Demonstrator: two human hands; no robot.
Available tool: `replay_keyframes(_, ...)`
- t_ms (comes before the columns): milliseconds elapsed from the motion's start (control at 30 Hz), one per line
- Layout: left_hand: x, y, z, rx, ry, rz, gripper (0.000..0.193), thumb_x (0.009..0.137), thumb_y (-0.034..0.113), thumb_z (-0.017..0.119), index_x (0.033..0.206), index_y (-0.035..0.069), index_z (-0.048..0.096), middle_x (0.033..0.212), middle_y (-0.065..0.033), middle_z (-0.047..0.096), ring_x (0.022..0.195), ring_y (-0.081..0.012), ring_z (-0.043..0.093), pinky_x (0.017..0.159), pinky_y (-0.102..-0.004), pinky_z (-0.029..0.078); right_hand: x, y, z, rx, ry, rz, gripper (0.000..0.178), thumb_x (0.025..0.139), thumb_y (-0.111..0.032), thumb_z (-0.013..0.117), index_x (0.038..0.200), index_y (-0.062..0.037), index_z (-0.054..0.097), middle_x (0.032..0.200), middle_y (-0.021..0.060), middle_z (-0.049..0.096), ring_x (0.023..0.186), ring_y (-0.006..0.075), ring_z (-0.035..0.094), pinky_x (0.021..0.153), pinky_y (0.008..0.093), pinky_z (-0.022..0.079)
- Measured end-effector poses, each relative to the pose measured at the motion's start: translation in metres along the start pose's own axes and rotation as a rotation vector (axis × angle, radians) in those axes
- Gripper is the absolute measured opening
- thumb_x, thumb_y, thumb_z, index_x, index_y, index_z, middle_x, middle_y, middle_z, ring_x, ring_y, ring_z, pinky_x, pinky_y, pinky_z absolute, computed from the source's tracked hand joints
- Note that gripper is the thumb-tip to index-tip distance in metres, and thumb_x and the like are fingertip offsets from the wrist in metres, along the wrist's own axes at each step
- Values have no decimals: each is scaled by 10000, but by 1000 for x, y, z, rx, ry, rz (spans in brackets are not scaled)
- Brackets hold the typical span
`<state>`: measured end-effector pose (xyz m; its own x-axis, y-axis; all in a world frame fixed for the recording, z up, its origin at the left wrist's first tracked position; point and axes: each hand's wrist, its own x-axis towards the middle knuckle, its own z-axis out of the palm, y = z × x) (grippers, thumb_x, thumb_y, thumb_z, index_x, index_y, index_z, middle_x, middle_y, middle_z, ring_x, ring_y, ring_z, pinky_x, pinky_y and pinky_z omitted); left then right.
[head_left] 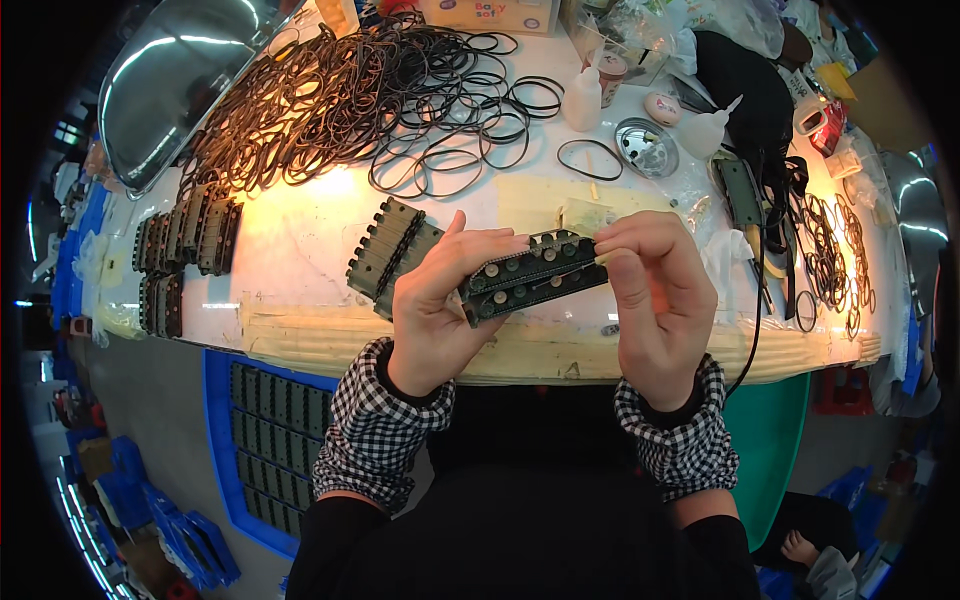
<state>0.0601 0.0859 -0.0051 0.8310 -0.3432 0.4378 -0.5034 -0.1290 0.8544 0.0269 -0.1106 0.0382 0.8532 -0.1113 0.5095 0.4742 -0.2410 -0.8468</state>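
My left hand (440, 310) is closed around a dark green plastic chassis (535, 275) with two rows of small round wheels, like the underside of a toy tank. Dark bands run along its rows. At the chassis's right end, my right hand (660, 300) has thumb and forefinger pinched together. A small pale tip shows at that pinch, too little of it to name. Another dark green part with toothed edges (390, 250) lies on the table just left of my left hand.
Black rubber loops (330, 100) are heaped at the back left, more loops (835, 250) at the right. Stacked green parts (185, 240) stand at the left. A white squeeze bottle (582, 100) and a metal dish (645, 147) sit behind. A blue tray (222, 440) of parts is below left.
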Motion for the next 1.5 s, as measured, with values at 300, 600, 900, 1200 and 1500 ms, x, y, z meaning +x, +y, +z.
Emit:
replay_keyframes(300, -1, -2, -1, -14, -42, 23, 446, 754, -40, 727, 1181, 50, 639, 1179, -82, 677, 1157, -211, 613, 1182, -524, 207, 1, 5, 5, -60, -1, -86, 43, 873, -45, 668, 875, -21, 632, 873, 81, 647, 825, 216, 568, 766, 310, 443)
replay_keyframes(600, -1, -2, -1, -3, -42, 32, 425, 771, -27, 728, 1180, 44, 641, 1174, -92, 680, 1161, -217, 612, 1178, -519, 219, 0, 2, -2, 25, 26, -2, 62, 921, -48, 628, 923, 8, 603, 940, 89, 625, 871, 180, 563, 816, 284, 443)
replay_keyframes(900, -2, -4, 0, -29, 6, 12, 436, 730, -8, 750, 1148, 86, 669, 1119, -73, 707, 1157, -261, 626, 1141, -580, 259, 2, 2, -17, 6, 82, -58, 81, 970, -54, 571, 962, 26, 575, 983, 80, 599, 903, 137, 549, 842, 259, 430)
replay_keyframes(1200, -2, -5, 1, -58, 17, 53, 415, 769, -103, 691, 1168, -7, 629, 1129, -109, 692, 1133, -210, 624, 1177, -497, 258, 15, 29, -40, -648, 194, -278, 73, 828, -5, 673, 869, -26, 615, 860, 84, 620, 851, 287, 551, 759, 369, 434)
replay_keyframes(1500, -2, -2, 3, -139, 40, 25, 410, 769, -110, 702, 1161, -14, 631, 1107, -111, 694, 1053, -170, 652, 1172, -497, 283, 14, 38, -32, -734, -5, -284, 94, 805, -22, 675, 879, -30, 617, 897, 92, 592, 870, 298, 539, 754, 390, 447)
